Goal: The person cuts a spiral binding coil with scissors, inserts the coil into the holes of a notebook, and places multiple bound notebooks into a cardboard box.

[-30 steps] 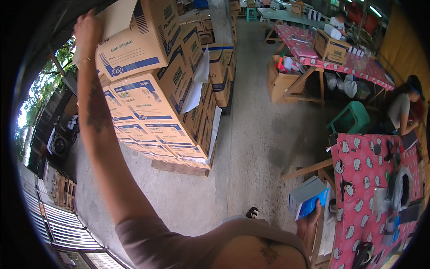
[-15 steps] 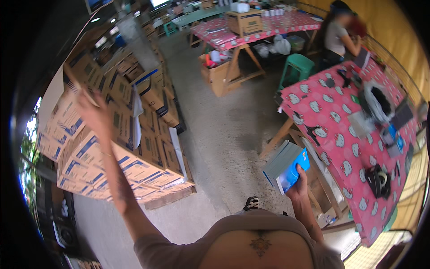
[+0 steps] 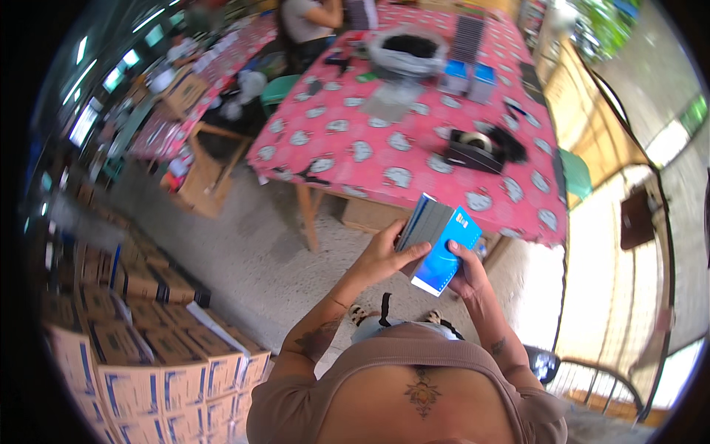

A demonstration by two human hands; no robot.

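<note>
Both hands grip a thick stack of thin blue-covered pieces, like booklets (image 3: 452, 251), in front of my body near the table's front edge. My left hand (image 3: 386, 257) wraps round its left side, with the thumb lying across the grey page-like edges. On the other side my right hand (image 3: 468, 274) holds the stack, its thumb on the blue face. The fingers beneath are partly hidden. Just beyond is a table with a pink patterned cloth (image 3: 340, 166). A black tape dispenser (image 3: 473, 155) stands on it, and two blue-topped stacks (image 3: 481, 81) lie farther back.
Stacked brown cartons (image 3: 163, 377) rise at the lower left. On the table sits a white plastic-lined container (image 3: 407, 55) with dark contents, beside a clear plastic sheet (image 3: 392, 102). Another person (image 3: 307, 22) is at the far side, near a green stool (image 3: 277, 92).
My view has turned right, toward the pink table. My left hand has come away from the cartons and now holds the stack together with my right hand.
</note>
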